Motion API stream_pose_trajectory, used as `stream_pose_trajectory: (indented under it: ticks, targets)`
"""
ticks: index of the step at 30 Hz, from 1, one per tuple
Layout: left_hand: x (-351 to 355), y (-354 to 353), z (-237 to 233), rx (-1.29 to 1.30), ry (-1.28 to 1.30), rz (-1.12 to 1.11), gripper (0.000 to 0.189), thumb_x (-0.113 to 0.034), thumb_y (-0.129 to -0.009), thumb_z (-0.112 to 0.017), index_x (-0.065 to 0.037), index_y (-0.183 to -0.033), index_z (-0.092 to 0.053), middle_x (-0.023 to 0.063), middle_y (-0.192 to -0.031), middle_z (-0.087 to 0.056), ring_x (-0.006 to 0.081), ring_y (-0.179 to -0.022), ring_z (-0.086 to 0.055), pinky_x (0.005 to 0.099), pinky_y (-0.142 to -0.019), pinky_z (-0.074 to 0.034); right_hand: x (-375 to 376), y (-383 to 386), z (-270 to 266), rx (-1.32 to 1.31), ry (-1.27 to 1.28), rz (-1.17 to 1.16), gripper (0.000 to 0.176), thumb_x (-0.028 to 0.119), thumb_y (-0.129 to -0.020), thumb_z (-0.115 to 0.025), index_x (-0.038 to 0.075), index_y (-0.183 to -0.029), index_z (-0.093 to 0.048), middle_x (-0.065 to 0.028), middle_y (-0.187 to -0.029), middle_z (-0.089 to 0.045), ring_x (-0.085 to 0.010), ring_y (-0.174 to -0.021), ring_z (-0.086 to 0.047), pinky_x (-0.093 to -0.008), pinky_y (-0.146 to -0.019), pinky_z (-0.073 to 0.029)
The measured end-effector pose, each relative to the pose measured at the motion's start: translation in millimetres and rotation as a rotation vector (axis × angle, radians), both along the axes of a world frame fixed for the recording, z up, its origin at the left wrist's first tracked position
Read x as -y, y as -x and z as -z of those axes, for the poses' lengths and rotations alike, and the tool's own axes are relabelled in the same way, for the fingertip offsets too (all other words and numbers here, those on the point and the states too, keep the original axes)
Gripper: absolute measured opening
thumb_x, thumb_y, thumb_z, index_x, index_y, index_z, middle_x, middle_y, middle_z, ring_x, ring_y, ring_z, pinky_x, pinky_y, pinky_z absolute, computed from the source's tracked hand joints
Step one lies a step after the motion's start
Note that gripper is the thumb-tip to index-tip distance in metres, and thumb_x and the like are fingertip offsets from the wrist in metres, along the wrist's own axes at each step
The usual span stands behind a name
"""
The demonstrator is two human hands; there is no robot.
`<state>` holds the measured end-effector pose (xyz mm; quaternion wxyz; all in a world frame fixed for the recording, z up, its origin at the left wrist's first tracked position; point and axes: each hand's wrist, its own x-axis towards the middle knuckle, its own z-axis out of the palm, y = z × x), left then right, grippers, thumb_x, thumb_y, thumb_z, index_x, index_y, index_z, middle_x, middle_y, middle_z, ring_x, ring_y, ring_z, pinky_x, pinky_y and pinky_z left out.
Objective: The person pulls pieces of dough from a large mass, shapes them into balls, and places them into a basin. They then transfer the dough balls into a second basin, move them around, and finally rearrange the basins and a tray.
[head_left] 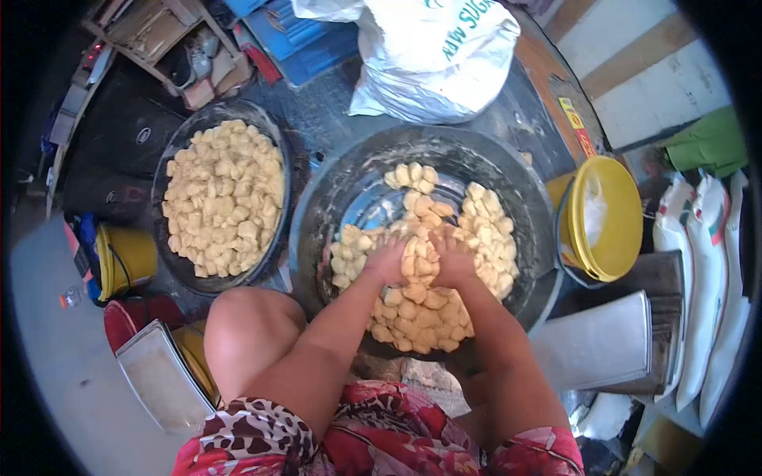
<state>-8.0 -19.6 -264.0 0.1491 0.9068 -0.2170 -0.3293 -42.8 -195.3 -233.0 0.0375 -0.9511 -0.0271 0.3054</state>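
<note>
Many small pale dough pieces [421, 321] lie in a large dark round basin [313, 238] in front of me. My left hand [386, 260] and my right hand [452, 259] are down inside it, pressed from both sides around a cluster of dough pieces [420, 260]. My fingertips are partly hidden among the dough. More pieces sit along the basin's right side, and a small group lies towards its far wall. Part of the basin's floor shows at the upper left of the dough.
At the left stands a second dark basin [164, 238] heaped with dough. A white sack [432, 63] lies beyond the basins. Yellow buckets [615, 230] flank both sides, metal trays [595, 337] lie low at right, and filled white sacks [706, 278] stand farther right.
</note>
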Motion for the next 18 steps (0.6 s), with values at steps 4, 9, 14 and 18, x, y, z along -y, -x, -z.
stream_pose_trajectory:
  ticks: [4,9,14,18]
  targets:
    - [8.4,-23.3,8.1,-0.079,0.103,-0.069,0.094,-0.028,-0.047,-0.082,-0.010,-0.128,-0.036,0.0167,-0.123,-0.045,0.0319,-0.112,-0.046,0.0389,-0.092,-0.041,7.1,-16.8,13.6,-0.017,-0.207,0.161,0.102,0.030,-0.047,-0.081,0.023,-0.133,-0.028,-0.0150,-0.133,-0.035,-0.0339,-0.113,-0.045,-0.0420,-0.091,-0.041]
    - [15.8,1.9,33.6,0.020,0.212,-0.144,0.090,-0.020,-0.045,-0.080,-0.008,-0.125,-0.040,0.0178,-0.116,-0.050,0.0329,-0.104,-0.052,0.0377,-0.089,-0.043,8.0,3.6,9.7,0.112,-0.400,0.249,0.084,0.018,-0.047,-0.077,0.011,-0.124,-0.043,-0.0154,-0.119,-0.049,-0.0313,-0.104,-0.051,-0.0393,-0.085,-0.044]
    - [17.1,-10.0,-8.8,-0.269,0.662,-0.434,0.095,-0.008,-0.046,-0.074,-0.006,-0.132,-0.032,0.0185,-0.114,-0.053,0.0306,-0.104,-0.053,0.0378,-0.085,-0.045,24.8,-14.3,-40.3,-0.011,-0.787,0.601,0.077,0.011,-0.048,-0.073,0.001,-0.118,-0.044,-0.0075,-0.095,-0.057,-0.0178,-0.082,-0.055,-0.0296,-0.066,-0.046]
    - [-24.3,-38.0,-156.5,-0.396,0.800,-0.406,0.072,-0.006,-0.047,-0.075,-0.003,-0.113,-0.048,0.0099,-0.098,-0.061,0.0212,-0.089,-0.057,0.0341,-0.077,-0.048,-2.3,-43.2,-157.6,0.003,-0.803,0.448,0.073,0.007,-0.054,-0.069,0.002,-0.122,-0.042,-0.0083,-0.100,-0.058,-0.0174,-0.089,-0.055,-0.0306,-0.075,-0.045]
